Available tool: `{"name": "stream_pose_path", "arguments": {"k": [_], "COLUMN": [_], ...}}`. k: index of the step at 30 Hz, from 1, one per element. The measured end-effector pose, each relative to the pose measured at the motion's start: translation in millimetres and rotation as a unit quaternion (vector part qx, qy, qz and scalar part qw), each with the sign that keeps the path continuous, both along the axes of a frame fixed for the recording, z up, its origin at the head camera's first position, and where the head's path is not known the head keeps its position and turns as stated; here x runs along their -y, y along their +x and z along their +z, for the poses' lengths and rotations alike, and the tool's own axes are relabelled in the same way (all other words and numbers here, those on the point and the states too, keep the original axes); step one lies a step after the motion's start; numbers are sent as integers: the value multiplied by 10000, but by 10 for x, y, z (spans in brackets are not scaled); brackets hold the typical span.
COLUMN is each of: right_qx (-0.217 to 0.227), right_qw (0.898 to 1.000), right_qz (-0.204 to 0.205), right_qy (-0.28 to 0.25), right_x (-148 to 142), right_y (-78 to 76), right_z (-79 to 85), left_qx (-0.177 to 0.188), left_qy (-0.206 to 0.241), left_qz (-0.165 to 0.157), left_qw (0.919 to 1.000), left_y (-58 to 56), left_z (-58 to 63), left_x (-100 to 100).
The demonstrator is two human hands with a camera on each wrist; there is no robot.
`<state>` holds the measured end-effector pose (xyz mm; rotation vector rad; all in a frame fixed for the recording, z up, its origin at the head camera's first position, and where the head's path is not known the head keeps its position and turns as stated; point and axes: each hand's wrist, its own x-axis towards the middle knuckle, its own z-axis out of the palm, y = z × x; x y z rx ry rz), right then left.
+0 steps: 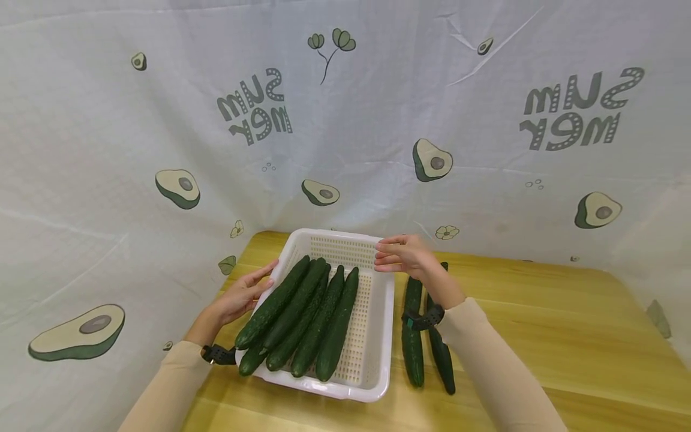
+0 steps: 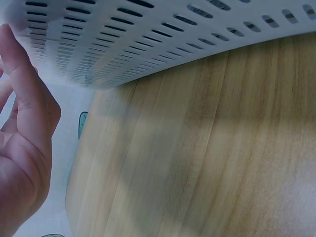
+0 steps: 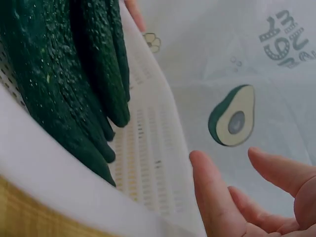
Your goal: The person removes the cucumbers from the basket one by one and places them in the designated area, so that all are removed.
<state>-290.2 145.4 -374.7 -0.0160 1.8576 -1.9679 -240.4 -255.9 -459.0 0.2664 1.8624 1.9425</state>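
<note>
Toward the far-left corner of the table, left hand and right hand, both grips wide, flank white basket of cucumbers (two loose cucumbers alongside).

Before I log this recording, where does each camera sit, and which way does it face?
Head: worn on the head, facing forward and down at cucumbers in a white basket; both hands, left and right, and both sleeves show.
Left wrist: faces the basket's slotted outside and the wooden table; part of the left hand shows at the left edge.
Right wrist: looks across the basket toward the printed sheet; the right hand shows at lower right.
Shared: head and right wrist both show the basketed cucumbers.
</note>
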Motion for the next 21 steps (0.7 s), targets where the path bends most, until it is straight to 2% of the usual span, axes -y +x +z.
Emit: {"name": "stream_pose_path", "arguments": {"k": [8, 21], "right_qx": [317, 336], "right_qw": [9992, 9978], "right_qz": [87, 219], "right_qy": [238, 529], "right_x": [309, 538], "right_y": [20, 94], "right_z": [-108, -262], "left_qx": [-48, -69], "left_qy": [19, -14], "left_qz": [-11, -46], "left_qw": [10000, 10000], "left_y": [14, 18], "left_z": [-6, -15], "left_x": [7, 5]}}
